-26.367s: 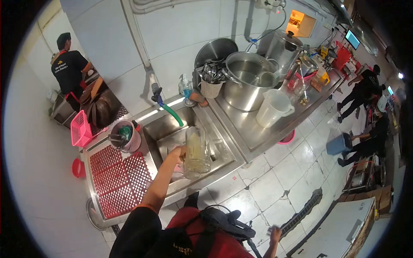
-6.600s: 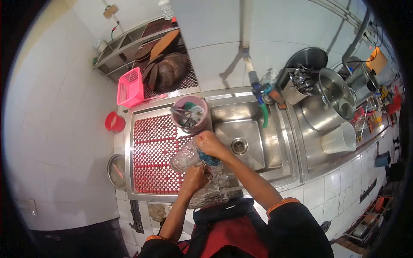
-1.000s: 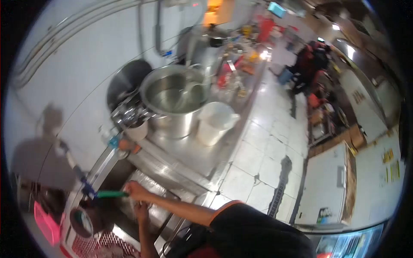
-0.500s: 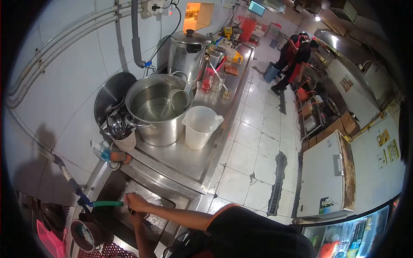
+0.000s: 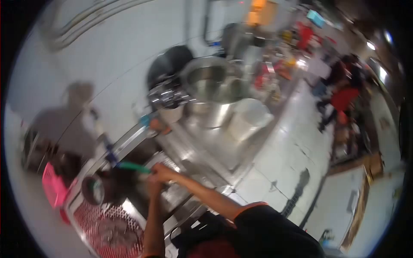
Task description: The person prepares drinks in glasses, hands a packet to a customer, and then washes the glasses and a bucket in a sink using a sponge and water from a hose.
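Observation:
My right hand (image 5: 162, 172) and my left hand (image 5: 154, 185) are together over the metal sink (image 5: 180, 197), by the end of a green hose (image 5: 134, 166). The right hand looks closed, but blur hides what is in it. The left hand is just below it, touching or nearly touching, with its fingers smeared by motion. The hose runs from a blue tap fitting (image 5: 112, 158) on the wall pipe. Left of the hands, a dark pot (image 5: 93, 190) with something pale inside stands at the sink's edge.
On the steel counter (image 5: 202, 150) stand a large pot of liquid (image 5: 211, 114), a white plastic jug (image 5: 247, 120) and a cutlery holder (image 5: 171, 114). A red perforated mat (image 5: 88, 219) and pink basket (image 5: 53, 187) are at left. People (image 5: 344, 86) stand farther down the aisle.
The view has swung left and down, blurring everything and showing more of the red mat. My hands stay together by the hose end.

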### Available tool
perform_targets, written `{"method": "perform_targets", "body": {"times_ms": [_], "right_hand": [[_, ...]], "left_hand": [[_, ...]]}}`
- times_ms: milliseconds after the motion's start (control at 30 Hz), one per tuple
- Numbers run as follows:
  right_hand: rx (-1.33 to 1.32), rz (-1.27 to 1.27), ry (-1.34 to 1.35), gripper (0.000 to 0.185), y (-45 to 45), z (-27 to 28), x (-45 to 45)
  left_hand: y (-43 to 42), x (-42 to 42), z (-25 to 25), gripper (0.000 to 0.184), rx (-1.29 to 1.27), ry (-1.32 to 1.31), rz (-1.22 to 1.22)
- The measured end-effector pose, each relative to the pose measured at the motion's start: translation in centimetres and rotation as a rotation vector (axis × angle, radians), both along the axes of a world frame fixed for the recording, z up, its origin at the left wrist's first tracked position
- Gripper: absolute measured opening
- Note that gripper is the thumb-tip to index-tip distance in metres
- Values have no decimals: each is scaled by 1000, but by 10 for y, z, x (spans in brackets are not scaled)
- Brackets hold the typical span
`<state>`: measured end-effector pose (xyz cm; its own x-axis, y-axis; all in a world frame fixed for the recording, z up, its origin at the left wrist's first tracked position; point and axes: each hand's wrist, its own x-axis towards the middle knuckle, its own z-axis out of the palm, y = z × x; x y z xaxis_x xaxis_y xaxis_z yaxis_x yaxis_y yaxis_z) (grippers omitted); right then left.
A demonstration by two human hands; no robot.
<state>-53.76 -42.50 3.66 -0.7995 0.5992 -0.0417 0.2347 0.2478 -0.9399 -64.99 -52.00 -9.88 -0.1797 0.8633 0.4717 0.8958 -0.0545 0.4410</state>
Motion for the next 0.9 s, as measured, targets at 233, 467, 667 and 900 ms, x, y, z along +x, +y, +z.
{"method": "perform_targets", "body": {"times_ms": [233, 467, 667, 900], "right_hand": [[-19, 9, -21, 17, 5, -18, -3], [-38, -15, -185, 15, 9, -10, -3], [-11, -32, -173, 13, 11, 23, 1], [208, 128, -345, 23, 16, 48, 13]], "left_hand": [[15, 11, 23, 15, -132, -803, 163], [5, 31, 75, 17, -230, -1014, 296], [15, 29, 72, 21, -189, -1280, 171], [17, 31, 71, 22, -236, -1306, 278]]}}
